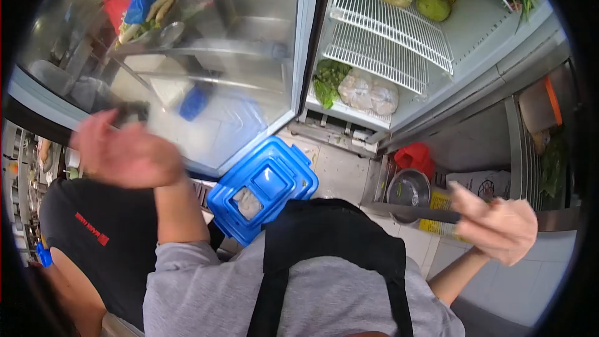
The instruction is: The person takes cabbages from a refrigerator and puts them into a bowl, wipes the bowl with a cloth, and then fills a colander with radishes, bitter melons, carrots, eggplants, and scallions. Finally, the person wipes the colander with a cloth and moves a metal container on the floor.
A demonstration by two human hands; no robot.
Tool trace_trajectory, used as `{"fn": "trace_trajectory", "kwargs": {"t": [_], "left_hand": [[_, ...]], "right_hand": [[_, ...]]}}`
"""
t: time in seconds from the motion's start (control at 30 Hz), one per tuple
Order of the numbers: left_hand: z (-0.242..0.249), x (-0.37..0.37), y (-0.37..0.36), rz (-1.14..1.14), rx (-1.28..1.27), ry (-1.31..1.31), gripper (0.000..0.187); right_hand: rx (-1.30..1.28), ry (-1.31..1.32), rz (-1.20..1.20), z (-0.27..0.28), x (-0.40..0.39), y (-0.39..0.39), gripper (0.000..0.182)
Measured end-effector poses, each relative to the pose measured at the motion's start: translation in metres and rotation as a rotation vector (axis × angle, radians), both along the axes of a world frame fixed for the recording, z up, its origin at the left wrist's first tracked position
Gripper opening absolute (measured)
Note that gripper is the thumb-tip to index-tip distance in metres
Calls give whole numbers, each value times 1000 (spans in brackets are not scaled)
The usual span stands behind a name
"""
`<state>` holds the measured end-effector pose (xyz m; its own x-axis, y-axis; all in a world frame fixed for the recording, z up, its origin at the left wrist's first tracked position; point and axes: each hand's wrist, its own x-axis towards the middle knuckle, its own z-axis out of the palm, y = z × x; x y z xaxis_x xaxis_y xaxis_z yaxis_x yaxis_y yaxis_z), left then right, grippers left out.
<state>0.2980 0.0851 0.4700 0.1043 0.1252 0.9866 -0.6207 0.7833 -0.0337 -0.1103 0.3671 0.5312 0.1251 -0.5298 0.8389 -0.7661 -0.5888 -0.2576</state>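
My left hand (128,153), blurred by motion, is raised in front of the glass door (249,87) with its fingers apart and nothing visible in it. On the right, my right hand (496,224) is held near the metal shelf edge, fingers loosely spread, with no object showing between them. The open fridge (449,87) has wire shelves (387,25), with round green produce (433,6) at the top. Lower down lie leafy greens (331,78) and a bag of pale items (368,92). A blue lidded bin (271,178) stands on the floor before me.
A co-worker in a black shirt (106,237) is close on my left. At the right, a metal bowl (409,190), a red bag (415,159) and a yellow package (437,209) sit low by the steel rack (549,219). Vegetables and a sink show through the glass.
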Motion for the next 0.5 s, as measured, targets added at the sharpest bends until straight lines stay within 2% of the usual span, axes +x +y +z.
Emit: {"fn": "trace_trajectory", "kwargs": {"t": [0.07,0.1,0.13,0.2,0.23,0.27,0.3,0.33,0.37,0.43,0.5], "left_hand": [[32,22,-3,29,-253,319,32],[38,42,-1,70,-240,432,31],[40,61,0,118,-233,543,31],[40,73,2,111,-134,623,31],[38,79,2,91,-65,716,33],[33,91,-2,103,-49,706,33],[26,105,-7,-76,184,720,36],[19,113,-9,-256,417,731,41],[11,115,-11,-243,438,729,41],[-4,114,-14,2,461,671,43],[-15,110,-23,220,462,605,45]], "right_hand": [[-70,185,-471,-53,-38,23,26],[-76,187,-617,-67,-49,31,27],[-75,74,-721,-66,-46,22,28],[-63,-172,-907,-63,-40,4,33],[-112,152,-998,-61,-39,0,20],[-112,123,-1130,-60,-35,-6,17],[-103,90,-1259,-60,-32,-11,15],[-83,98,-1254,-67,-41,-16,15],[-34,58,-1138,-80,-57,-20,20],[65,-30,-912,-107,-91,-24,37],[191,68,-564,-109,-109,-27,46]]}}
